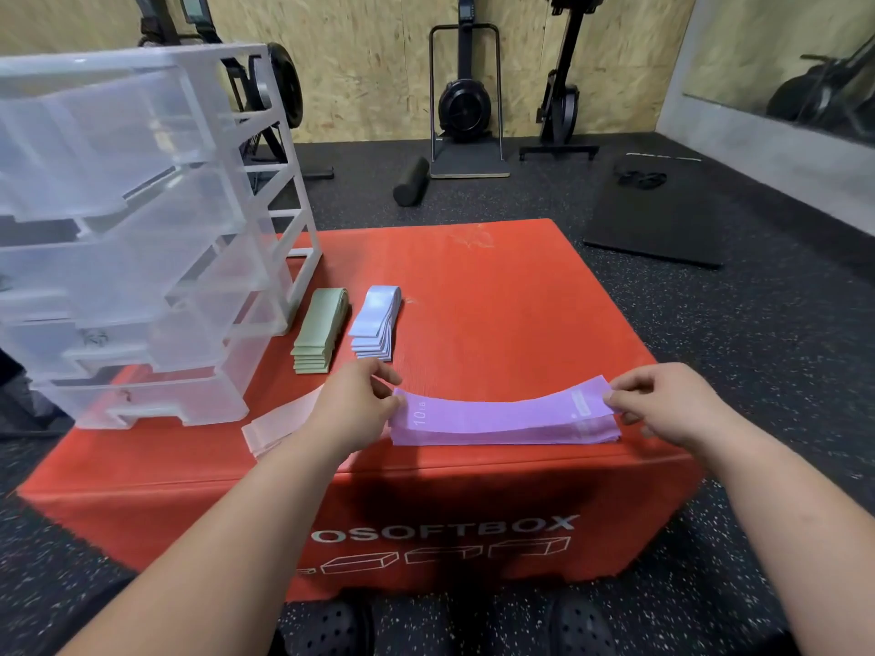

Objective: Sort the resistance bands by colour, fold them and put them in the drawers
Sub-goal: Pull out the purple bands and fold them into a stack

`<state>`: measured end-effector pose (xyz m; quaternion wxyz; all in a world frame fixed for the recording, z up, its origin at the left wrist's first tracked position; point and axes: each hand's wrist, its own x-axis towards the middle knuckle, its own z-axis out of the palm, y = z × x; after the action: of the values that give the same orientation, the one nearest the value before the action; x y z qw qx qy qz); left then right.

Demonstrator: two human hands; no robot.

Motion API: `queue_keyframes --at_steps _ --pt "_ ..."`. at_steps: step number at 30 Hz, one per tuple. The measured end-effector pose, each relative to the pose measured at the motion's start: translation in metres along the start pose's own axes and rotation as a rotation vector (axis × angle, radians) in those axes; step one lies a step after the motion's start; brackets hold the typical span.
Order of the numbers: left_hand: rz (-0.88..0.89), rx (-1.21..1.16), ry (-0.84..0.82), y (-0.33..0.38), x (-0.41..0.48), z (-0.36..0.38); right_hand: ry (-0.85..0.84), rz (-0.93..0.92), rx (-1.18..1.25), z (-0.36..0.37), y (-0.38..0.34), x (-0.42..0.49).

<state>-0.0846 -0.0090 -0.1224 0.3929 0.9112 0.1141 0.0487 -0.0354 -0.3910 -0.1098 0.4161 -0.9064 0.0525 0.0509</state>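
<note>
Left hand [352, 409], right hand [663, 404]: fingers pinch ends of top purple band [502, 414], box [497, 300] front edge. Green stack [319, 331], blue stack [376, 321] mid-box left.

On the near edge of the red soft box [497, 300], the left hand [352, 409] and right hand [663, 404] each pinch one end of the top purple band [504, 421], which lies on a stack of the same colour. Pale pink bands [279, 421] lie just left of the left hand, partly hidden by it. Farther back, a folded green stack [319, 331] and a light blue stack [376, 321] sit side by side, right of the clear drawer unit [132, 229] on the box's left side.
</note>
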Motion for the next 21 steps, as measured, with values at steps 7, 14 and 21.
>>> queue_keyframes --at_steps 7,14,21 --pt "0.075 0.170 0.032 0.003 -0.005 0.006 0.045 -0.057 -0.220 0.010 0.000 -0.005" --pt "0.173 0.310 0.069 -0.002 0.001 0.018 0.048 -0.152 -0.402 0.013 0.000 -0.003" --pt "0.267 0.451 0.073 -0.007 0.006 0.023 0.046 -0.159 -0.575 0.016 0.004 -0.002"
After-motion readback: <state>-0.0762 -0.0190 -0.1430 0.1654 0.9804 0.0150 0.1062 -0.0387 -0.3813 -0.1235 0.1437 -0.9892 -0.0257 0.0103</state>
